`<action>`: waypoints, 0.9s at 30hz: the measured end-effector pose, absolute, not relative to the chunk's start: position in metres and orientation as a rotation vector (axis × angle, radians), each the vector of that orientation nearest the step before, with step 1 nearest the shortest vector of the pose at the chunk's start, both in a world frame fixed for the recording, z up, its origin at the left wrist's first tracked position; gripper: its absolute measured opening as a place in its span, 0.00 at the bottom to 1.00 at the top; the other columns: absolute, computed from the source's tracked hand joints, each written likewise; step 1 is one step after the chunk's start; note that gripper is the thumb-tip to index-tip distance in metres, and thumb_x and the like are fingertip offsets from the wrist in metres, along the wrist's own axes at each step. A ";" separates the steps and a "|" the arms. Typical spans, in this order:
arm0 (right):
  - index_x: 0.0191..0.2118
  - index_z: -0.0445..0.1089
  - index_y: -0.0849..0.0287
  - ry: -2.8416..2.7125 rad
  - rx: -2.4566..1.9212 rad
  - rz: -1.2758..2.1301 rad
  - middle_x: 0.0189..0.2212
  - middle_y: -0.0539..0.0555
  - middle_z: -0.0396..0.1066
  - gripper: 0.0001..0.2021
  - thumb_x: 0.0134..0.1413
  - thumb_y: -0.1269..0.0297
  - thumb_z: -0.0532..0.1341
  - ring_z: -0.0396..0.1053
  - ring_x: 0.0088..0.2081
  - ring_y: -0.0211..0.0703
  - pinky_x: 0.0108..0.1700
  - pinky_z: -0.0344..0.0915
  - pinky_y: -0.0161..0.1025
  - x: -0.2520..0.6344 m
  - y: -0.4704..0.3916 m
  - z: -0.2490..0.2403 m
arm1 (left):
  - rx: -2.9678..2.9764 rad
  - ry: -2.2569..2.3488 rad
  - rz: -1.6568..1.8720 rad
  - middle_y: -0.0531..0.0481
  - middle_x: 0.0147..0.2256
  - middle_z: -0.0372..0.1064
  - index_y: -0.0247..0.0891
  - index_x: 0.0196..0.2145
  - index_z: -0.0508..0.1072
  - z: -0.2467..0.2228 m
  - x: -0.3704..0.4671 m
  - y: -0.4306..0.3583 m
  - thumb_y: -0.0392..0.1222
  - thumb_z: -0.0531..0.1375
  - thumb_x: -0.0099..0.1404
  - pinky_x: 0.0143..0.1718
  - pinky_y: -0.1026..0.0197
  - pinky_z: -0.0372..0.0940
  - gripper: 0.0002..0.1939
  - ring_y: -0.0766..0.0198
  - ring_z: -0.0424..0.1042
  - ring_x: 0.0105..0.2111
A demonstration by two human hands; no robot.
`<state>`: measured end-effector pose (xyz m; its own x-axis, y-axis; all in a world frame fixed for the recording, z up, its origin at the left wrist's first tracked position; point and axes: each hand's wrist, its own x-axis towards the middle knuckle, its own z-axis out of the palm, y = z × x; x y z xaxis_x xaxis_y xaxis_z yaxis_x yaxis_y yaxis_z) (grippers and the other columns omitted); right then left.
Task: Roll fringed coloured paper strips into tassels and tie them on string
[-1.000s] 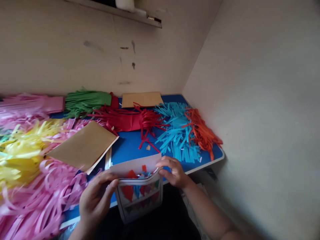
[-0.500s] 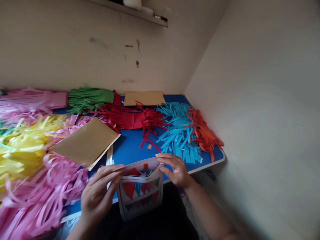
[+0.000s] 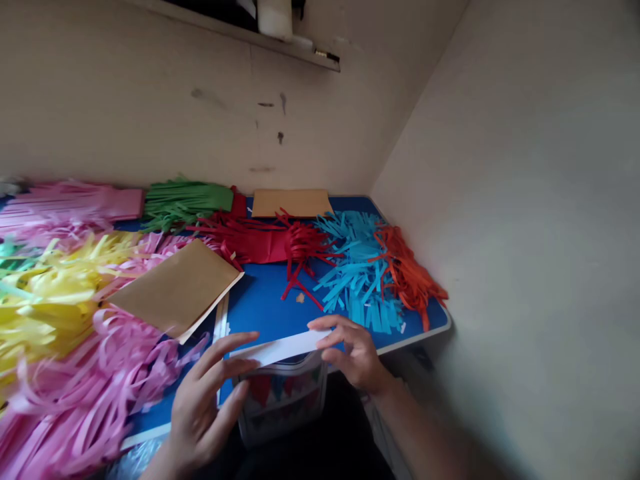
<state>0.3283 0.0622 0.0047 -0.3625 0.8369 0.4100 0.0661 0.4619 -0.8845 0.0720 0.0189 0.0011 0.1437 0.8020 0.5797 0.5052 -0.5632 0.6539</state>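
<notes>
A flat packet [image 3: 285, 395] with pictures of coloured pennants on its front is held upright over my lap, at the table's front edge. Its white flap [image 3: 293, 348] is folded forward across the top, hiding the opening. My left hand [image 3: 207, 390] grips the packet's left end, fingers on the flap, index finger lifted, thumb low near the front. At the right end, my right hand [image 3: 350, 350] pinches the flap's corner between fingers and thumb.
The blue table [image 3: 270, 293] bears fringed paper: pink [image 3: 115, 373], yellow [image 3: 55, 287], green [image 3: 190, 200], red [image 3: 260, 241], light blue [image 3: 357, 267] and orange [image 3: 413, 277]. Brown envelopes [image 3: 180, 287] lie among them. Walls close off the back and right; a shelf [image 3: 225, 30] hangs above.
The packet's top stood open, with red and blue contents showing; now its white flap is folded down over the opening. My left fingers have spread. The view has tilted slightly up.
</notes>
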 end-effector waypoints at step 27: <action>0.45 0.76 0.52 -2.570 -0.735 0.402 0.37 0.47 0.79 0.08 0.63 0.61 0.63 0.75 0.36 0.36 0.37 0.52 0.39 0.299 0.072 0.064 | 1.694 1.419 1.161 0.51 0.31 0.78 0.41 0.36 0.76 0.024 0.091 0.011 0.51 0.64 0.60 0.28 0.66 0.72 0.11 0.63 0.78 0.29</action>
<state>0.2985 0.0722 0.0639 -0.7642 0.5558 0.3271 0.4295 0.8170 -0.3848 0.0910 0.0109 0.0238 0.0295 0.9738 0.2257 0.4145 -0.2173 0.8837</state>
